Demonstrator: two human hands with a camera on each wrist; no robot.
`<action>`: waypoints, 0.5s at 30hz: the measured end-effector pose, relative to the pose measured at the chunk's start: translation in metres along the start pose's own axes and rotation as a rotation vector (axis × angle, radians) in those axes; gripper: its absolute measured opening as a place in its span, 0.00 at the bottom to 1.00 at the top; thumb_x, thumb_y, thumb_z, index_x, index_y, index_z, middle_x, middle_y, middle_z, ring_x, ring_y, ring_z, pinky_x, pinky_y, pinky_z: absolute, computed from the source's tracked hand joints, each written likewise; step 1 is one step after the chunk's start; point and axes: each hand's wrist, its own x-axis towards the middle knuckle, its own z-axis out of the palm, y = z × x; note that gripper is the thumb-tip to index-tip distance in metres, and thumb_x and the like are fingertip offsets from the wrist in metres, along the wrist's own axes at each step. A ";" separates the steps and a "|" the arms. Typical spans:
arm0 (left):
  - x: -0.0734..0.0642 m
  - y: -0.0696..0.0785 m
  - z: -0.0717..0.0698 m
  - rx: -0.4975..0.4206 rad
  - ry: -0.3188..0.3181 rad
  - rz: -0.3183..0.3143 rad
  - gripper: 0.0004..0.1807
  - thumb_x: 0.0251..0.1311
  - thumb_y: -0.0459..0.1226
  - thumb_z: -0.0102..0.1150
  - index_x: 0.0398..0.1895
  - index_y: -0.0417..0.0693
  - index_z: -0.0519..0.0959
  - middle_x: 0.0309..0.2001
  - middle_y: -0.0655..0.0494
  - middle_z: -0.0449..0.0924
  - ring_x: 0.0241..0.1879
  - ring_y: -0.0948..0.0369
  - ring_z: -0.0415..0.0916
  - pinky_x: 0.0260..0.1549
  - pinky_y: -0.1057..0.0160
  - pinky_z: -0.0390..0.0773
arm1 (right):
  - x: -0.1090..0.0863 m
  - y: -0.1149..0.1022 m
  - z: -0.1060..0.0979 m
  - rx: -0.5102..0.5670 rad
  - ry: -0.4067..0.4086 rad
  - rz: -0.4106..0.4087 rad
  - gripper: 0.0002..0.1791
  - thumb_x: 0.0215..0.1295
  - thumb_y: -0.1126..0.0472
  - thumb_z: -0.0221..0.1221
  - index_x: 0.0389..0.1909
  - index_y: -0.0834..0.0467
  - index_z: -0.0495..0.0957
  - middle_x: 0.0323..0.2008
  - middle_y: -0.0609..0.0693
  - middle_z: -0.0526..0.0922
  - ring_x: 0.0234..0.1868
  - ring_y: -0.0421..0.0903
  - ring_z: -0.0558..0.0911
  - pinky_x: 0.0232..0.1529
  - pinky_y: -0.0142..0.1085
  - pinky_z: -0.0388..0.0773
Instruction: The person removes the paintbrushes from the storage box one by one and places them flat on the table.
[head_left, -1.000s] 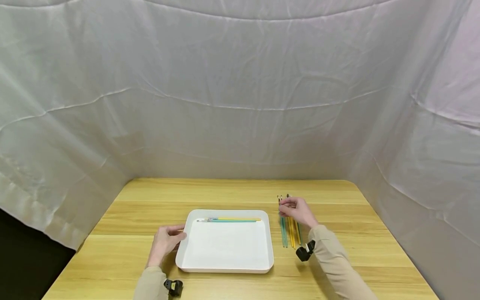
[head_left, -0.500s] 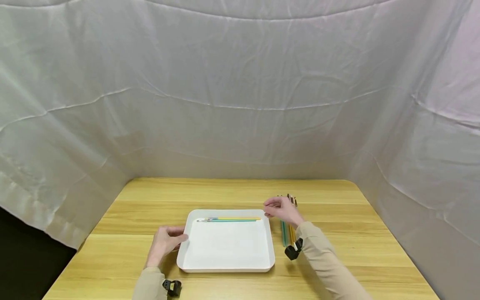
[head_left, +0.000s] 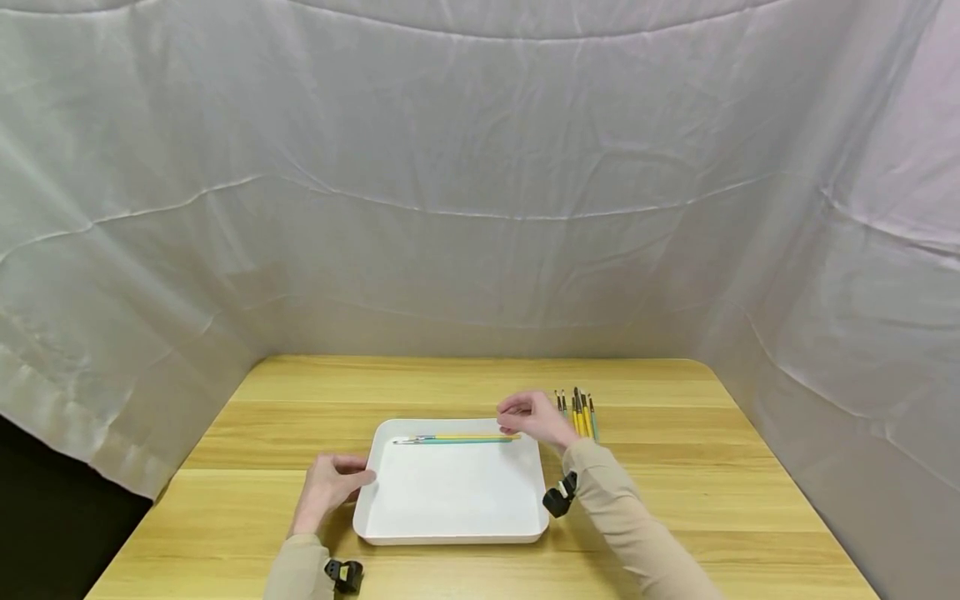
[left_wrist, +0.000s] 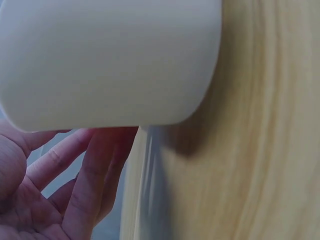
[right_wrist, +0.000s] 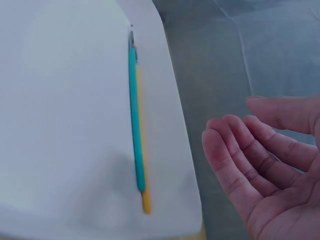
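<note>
A white tray sits on the table in the head view. Near its far wall lie a teal paintbrush and a yellow paintbrush, side by side, bristles to the left in the head view. My left hand grips the tray's left side, thumb at the rim; in the left wrist view its fingers reach partly behind the white wall. Over the tray's far right corner hovers my right hand. Its fingers bend loosely, thumb apart, with nothing between them in the right wrist view.
Several more paintbrushes lie in a row on the table right of the tray, partly hidden by the right forearm. A pale grey curtain hangs behind the table and along both sides.
My right hand has moved left from the row of paintbrushes to above the tray's far right corner. The tray has shifted very slightly right, with my left hand still at its side.
</note>
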 end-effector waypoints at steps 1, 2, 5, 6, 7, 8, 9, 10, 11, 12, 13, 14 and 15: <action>0.000 0.000 0.000 -0.005 -0.002 -0.004 0.17 0.53 0.28 0.67 0.45 0.27 0.83 0.41 0.33 0.86 0.30 0.57 0.85 0.32 0.58 0.88 | 0.001 0.000 0.002 -0.004 -0.004 0.008 0.19 0.67 0.66 0.61 0.53 0.75 0.76 0.47 0.74 0.81 0.47 0.67 0.85 0.55 0.55 0.84; 0.000 0.000 0.000 -0.010 -0.004 -0.007 0.17 0.53 0.28 0.67 0.45 0.26 0.82 0.41 0.34 0.86 0.30 0.57 0.85 0.32 0.58 0.88 | 0.002 -0.001 0.004 -0.011 -0.010 0.014 0.19 0.67 0.66 0.61 0.54 0.75 0.76 0.47 0.73 0.82 0.48 0.67 0.85 0.55 0.54 0.84; 0.001 -0.001 0.000 -0.020 -0.004 -0.011 0.16 0.53 0.28 0.66 0.45 0.26 0.82 0.40 0.34 0.86 0.30 0.57 0.85 0.32 0.58 0.88 | 0.007 -0.001 0.010 -0.063 -0.030 0.025 0.19 0.67 0.65 0.61 0.54 0.74 0.76 0.44 0.68 0.84 0.45 0.62 0.86 0.53 0.50 0.85; 0.001 -0.001 0.000 -0.020 -0.003 -0.011 0.16 0.53 0.28 0.66 0.45 0.25 0.82 0.40 0.34 0.86 0.30 0.57 0.85 0.32 0.58 0.88 | 0.009 -0.001 0.012 -0.091 -0.038 0.023 0.19 0.67 0.65 0.62 0.54 0.73 0.77 0.44 0.67 0.84 0.44 0.60 0.86 0.53 0.48 0.85; 0.001 -0.001 0.000 -0.019 -0.002 -0.011 0.16 0.53 0.28 0.66 0.45 0.25 0.82 0.40 0.34 0.86 0.30 0.57 0.85 0.32 0.58 0.88 | 0.011 -0.001 0.013 -0.115 -0.044 0.020 0.18 0.67 0.65 0.62 0.53 0.72 0.78 0.43 0.65 0.85 0.43 0.56 0.86 0.52 0.46 0.86; 0.001 -0.001 0.000 -0.018 -0.002 -0.011 0.16 0.54 0.28 0.66 0.45 0.25 0.82 0.40 0.34 0.86 0.30 0.57 0.85 0.32 0.58 0.88 | 0.012 -0.001 0.015 -0.142 -0.054 0.015 0.18 0.67 0.64 0.62 0.52 0.71 0.79 0.43 0.63 0.86 0.42 0.52 0.86 0.50 0.44 0.86; 0.001 -0.001 0.000 -0.017 -0.001 -0.011 0.16 0.54 0.28 0.66 0.45 0.25 0.82 0.40 0.34 0.86 0.30 0.57 0.84 0.32 0.58 0.88 | 0.014 -0.001 0.017 -0.171 -0.061 0.009 0.17 0.66 0.64 0.63 0.52 0.70 0.80 0.42 0.61 0.86 0.41 0.49 0.86 0.49 0.42 0.86; 0.001 -0.001 0.000 -0.016 0.000 -0.011 0.16 0.54 0.28 0.66 0.45 0.25 0.82 0.40 0.34 0.86 0.30 0.57 0.84 0.32 0.58 0.88 | 0.016 -0.002 0.019 -0.190 -0.072 0.006 0.16 0.66 0.64 0.63 0.51 0.69 0.81 0.42 0.60 0.87 0.41 0.46 0.85 0.48 0.40 0.86; 0.001 -0.002 0.000 -0.015 -0.001 -0.012 0.16 0.54 0.28 0.66 0.45 0.25 0.82 0.40 0.34 0.86 0.30 0.57 0.84 0.32 0.58 0.88 | 0.017 -0.002 0.020 -0.205 -0.082 0.004 0.16 0.65 0.64 0.64 0.51 0.69 0.82 0.42 0.59 0.87 0.40 0.44 0.85 0.46 0.38 0.85; 0.001 -0.002 0.000 -0.015 -0.002 -0.013 0.16 0.54 0.28 0.66 0.45 0.25 0.82 0.40 0.34 0.86 0.30 0.57 0.84 0.32 0.58 0.88 | 0.019 -0.003 0.022 -0.213 -0.093 0.003 0.16 0.65 0.65 0.64 0.50 0.69 0.82 0.42 0.59 0.88 0.39 0.43 0.85 0.46 0.38 0.86; 0.001 -0.002 0.000 -0.016 -0.004 -0.014 0.16 0.54 0.28 0.66 0.45 0.25 0.82 0.40 0.34 0.86 0.30 0.57 0.85 0.32 0.58 0.88 | 0.020 -0.004 0.024 -0.212 -0.102 0.010 0.16 0.64 0.66 0.65 0.50 0.69 0.82 0.42 0.59 0.88 0.39 0.43 0.85 0.45 0.37 0.86; 0.002 -0.002 0.000 -0.018 -0.006 -0.015 0.16 0.54 0.28 0.66 0.46 0.25 0.82 0.40 0.34 0.86 0.30 0.57 0.85 0.33 0.58 0.88 | 0.021 -0.004 0.025 -0.213 -0.110 0.016 0.16 0.63 0.66 0.65 0.50 0.69 0.82 0.42 0.58 0.88 0.39 0.43 0.85 0.45 0.37 0.86; 0.002 -0.002 0.000 -0.020 -0.007 -0.016 0.16 0.54 0.28 0.66 0.46 0.25 0.82 0.40 0.34 0.86 0.30 0.57 0.85 0.33 0.58 0.88 | 0.022 -0.005 0.027 -0.213 -0.112 0.022 0.15 0.62 0.66 0.66 0.49 0.69 0.83 0.41 0.58 0.88 0.38 0.42 0.85 0.45 0.37 0.86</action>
